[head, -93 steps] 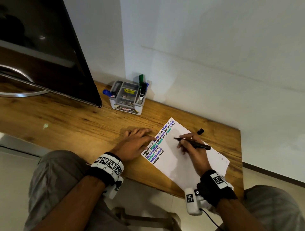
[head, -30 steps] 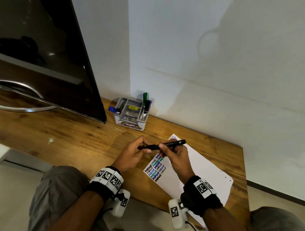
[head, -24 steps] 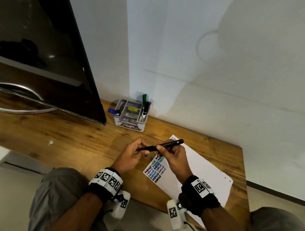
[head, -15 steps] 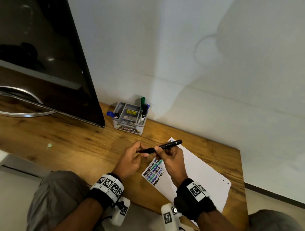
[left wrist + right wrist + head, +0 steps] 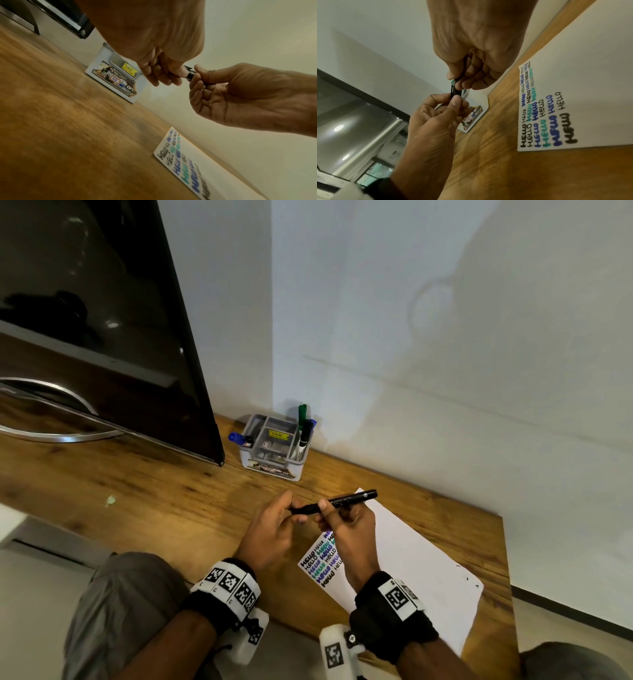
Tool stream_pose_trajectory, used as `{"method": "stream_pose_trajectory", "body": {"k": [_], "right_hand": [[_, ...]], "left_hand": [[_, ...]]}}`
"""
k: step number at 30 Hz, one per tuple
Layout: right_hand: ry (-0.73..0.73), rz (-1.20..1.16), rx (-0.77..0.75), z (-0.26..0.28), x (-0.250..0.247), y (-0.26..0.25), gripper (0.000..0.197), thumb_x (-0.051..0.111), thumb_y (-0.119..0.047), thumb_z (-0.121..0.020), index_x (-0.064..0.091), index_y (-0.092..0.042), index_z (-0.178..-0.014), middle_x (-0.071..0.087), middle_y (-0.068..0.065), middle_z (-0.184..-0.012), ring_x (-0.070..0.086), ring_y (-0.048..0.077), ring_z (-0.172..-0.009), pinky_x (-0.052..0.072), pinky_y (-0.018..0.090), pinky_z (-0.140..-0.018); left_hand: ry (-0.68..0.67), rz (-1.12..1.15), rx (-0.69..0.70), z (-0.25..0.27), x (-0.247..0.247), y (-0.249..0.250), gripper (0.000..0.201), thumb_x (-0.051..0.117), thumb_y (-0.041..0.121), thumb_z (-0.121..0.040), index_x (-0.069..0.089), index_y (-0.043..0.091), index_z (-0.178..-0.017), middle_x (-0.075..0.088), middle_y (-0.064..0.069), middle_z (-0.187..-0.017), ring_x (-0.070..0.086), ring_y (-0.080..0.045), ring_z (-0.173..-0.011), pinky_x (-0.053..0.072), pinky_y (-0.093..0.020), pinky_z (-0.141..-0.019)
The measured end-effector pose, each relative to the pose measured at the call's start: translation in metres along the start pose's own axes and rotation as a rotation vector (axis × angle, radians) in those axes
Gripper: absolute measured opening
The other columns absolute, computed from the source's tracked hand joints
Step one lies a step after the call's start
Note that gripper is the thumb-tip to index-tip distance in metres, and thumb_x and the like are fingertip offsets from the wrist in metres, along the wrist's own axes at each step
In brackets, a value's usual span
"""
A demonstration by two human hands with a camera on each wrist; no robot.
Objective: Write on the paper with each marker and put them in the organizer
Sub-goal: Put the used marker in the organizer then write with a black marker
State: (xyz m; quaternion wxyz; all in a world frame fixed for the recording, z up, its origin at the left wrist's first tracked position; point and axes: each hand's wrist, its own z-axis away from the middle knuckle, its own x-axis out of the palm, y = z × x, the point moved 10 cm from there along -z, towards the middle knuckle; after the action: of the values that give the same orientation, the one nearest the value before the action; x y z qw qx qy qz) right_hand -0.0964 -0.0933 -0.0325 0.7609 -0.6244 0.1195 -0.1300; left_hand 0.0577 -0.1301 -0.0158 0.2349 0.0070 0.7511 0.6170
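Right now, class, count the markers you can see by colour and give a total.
Black markers: 2, one held, one in the organizer
Green marker: 1
Blue marker: 1; a blue tip behind the black one may be another
Total: 4 for certain

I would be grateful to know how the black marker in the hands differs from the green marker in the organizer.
The black marker lies nearly level above the table, while the green marker stands upright in the organizer. The black marker is held by the left hand and the right hand; the green marker is untouched. Both are slim markers.
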Motion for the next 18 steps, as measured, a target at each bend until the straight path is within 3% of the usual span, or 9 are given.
{"method": "stream_pose_trajectory", "body": {"k": [2,6,9,11,13,15,18], "right_hand": [[-0.023,0.012,-0.002,-0.002,0.003,-0.001,0.019,0.068,-0.022,-0.095,0.066,-0.004,-0.101,0.075,0.011,-0.082,0.072,0.019,-0.075,0.058,0.026,-0.071],[-0.164,0.14,-0.037,-0.015,0.017,-0.013,0.019,0.06,-0.026,-0.1,0.065,-0.01,-0.092,0.069,0.005,-0.082,0.069,0.013,-0.077,0.055,0.026,-0.068],[-0.239,0.311,-0.13,-0.022,0.032,-0.031,0.023,0.056,-0.032,-0.101,0.062,-0.013,-0.091,0.064,0.005,-0.092,0.064,0.019,-0.089,0.053,0.029,-0.077],[-0.267,0.375,-0.183,-0.026,0.038,-0.047,0.024,0.052,-0.032,-0.103,0.058,-0.012,-0.092,0.062,0.004,-0.089,0.061,0.017,-0.083,0.049,0.026,-0.074],[-0.3,0.351,-0.199,-0.034,0.039,-0.066,0.023,0.048,-0.03,-0.105,0.056,-0.011,-0.095,0.064,0.004,-0.08,0.061,0.015,-0.07,0.052,0.028,-0.066],[-0.303,0.401,-0.26,-0.046,0.039,-0.092,0.022,0.047,-0.031,-0.106,0.059,-0.015,-0.099,0.061,-0.002,-0.072,0.057,0.012,-0.061,0.049,0.027,-0.058],[-0.276,0.645,-0.402,-0.067,0.047,-0.131,0.023,0.048,-0.032,-0.105,0.068,-0.02,-0.103,0.058,-0.014,-0.073,0.054,0.003,-0.066,0.04,0.016,-0.06]], "left_hand": [[0.004,0.058,-0.058,0.001,0.004,-0.002,0.017,0.061,-0.011,-0.088,0.054,0.005,-0.09,0.068,0.004,-0.084,0.066,0.002,-0.086,0.046,-0.008,-0.073],[-0.034,0.108,-0.145,0.001,0.024,0.004,0.02,0.071,0.009,-0.084,0.054,0.019,-0.085,0.071,0.007,-0.083,0.068,-0.004,-0.081,0.052,-0.019,-0.07],[0.01,0.081,-0.131,-0.004,0.013,0.008,0.024,0.073,0.008,-0.082,0.054,0.022,-0.079,0.069,0.01,-0.078,0.065,0.0,-0.081,0.046,-0.011,-0.07],[0.012,0.045,-0.114,-0.007,0.002,0.005,0.018,0.073,0.013,-0.083,0.057,0.022,-0.081,0.069,0.01,-0.082,0.063,0.001,-0.084,0.045,-0.01,-0.074],[0.0,-0.053,-0.092,-0.01,-0.007,-0.003,0.011,0.068,0.03,-0.088,0.061,0.023,-0.087,0.068,0.012,-0.087,0.062,0.001,-0.087,0.047,-0.019,-0.08],[0.007,-0.204,-0.073,-0.013,-0.016,-0.018,0.017,0.06,0.041,-0.092,0.062,0.024,-0.093,0.064,0.015,-0.091,0.058,-0.001,-0.091,0.046,-0.031,-0.087],[0.005,-0.365,-0.046,-0.018,-0.017,-0.026,0.006,0.059,0.03,-0.094,0.061,0.024,-0.093,0.06,0.015,-0.092,0.054,-0.006,-0.092,0.045,-0.039,-0.092]]}}
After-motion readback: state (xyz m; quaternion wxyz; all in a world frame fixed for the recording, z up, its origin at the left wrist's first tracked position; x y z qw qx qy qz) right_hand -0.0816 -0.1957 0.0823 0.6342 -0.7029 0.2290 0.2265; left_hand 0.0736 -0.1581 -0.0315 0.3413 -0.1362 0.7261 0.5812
